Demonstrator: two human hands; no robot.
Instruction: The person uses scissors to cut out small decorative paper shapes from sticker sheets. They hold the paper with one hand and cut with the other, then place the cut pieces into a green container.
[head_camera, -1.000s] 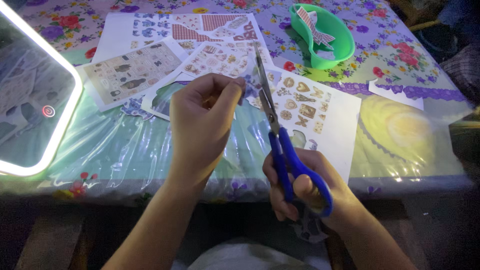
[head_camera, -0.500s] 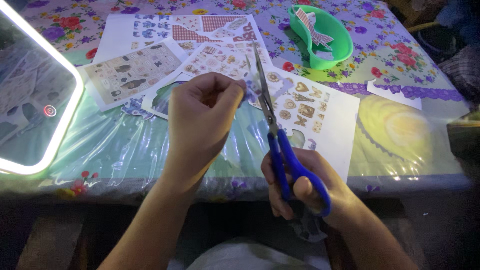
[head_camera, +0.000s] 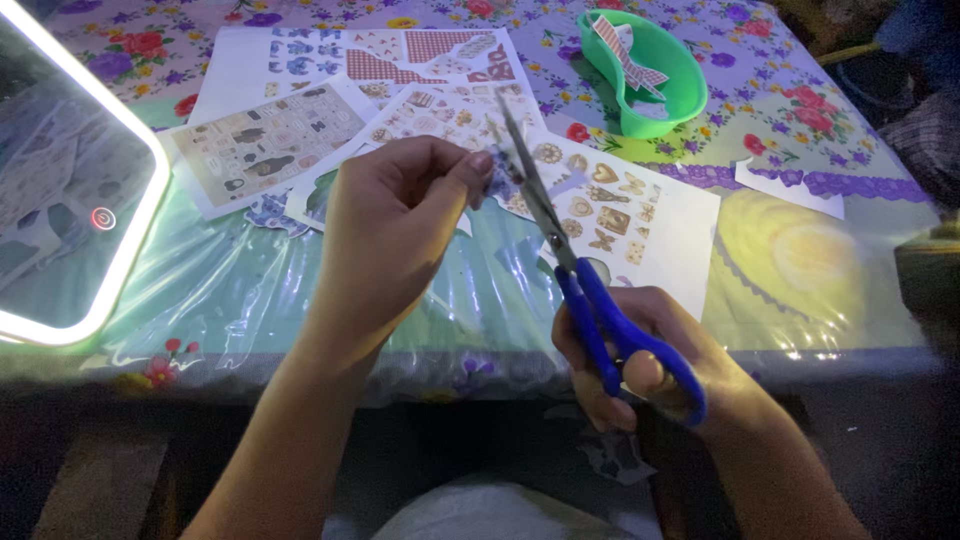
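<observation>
My left hand (head_camera: 395, 235) pinches a small blue-purple paper cut-out (head_camera: 499, 176) between thumb and forefinger, above the table's middle. My right hand (head_camera: 645, 360) grips blue-handled scissors (head_camera: 575, 270) near the table's front edge. The silver blades point up and left, and their tips meet the cut-out just right of my left fingertips. Under the blades lies a white sticker sheet (head_camera: 625, 215) printed with golden hearts and butterflies.
Several more printed sticker sheets (head_camera: 265, 130) lie spread at the back. A green kidney-shaped tray (head_camera: 672, 60) holds checked paper bows at the back right. A lit-edged mirror (head_camera: 60, 200) stands at the left. A flowered plastic cloth (head_camera: 800, 110) covers the table.
My right hand with the scissors has shifted right and toward me, tilting the blades more to the left. My left hand rose slightly with the cut-out.
</observation>
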